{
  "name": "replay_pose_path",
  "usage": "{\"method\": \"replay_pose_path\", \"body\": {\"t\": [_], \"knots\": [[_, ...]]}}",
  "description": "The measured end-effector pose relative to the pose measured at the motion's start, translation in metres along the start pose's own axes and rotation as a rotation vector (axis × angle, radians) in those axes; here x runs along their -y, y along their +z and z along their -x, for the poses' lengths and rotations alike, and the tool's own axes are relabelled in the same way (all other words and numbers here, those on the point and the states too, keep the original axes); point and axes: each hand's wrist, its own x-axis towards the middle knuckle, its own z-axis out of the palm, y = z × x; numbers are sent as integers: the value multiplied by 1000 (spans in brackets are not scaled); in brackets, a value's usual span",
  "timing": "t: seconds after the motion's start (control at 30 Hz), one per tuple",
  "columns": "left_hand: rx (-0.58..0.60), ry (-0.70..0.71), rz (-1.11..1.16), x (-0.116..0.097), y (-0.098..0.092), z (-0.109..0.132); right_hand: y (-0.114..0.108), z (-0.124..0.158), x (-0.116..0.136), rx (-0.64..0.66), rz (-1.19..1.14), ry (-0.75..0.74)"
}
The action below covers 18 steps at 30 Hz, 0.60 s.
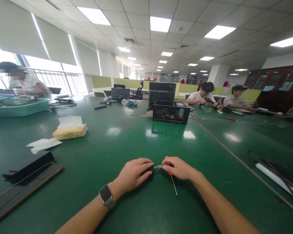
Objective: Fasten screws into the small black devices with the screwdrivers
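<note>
Left hand [136, 170]: fingers curled round a small black piece [151, 169], low over the bench [107, 211] near its near edge
Right hand [178, 167]: pinching a slim pale tool [158, 166] aimed at the black piece; contact is too small to tell
Screwdriver [174, 188]: orange handle partly behind the right hand, shaft slanting toward the near edge; gripped or loose, cannot tell
Near left corner: dark flat device [24, 190] beside a black cover [33, 164]
Tissue packet [70, 131]: farther along the left edge
Computer case [171, 112]: black, toward the far edge
</note>
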Motion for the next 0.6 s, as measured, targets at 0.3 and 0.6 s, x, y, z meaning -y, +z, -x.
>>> {"method": "replay_pose_path", "body": {"t": [0.3,0.6], "knots": [[7,-65,-15,0,1,1,9,-1,20,-58,340,-5],[159,-184,-58,1,-5,-1,14,-5,16,-64,394,-20]]}}
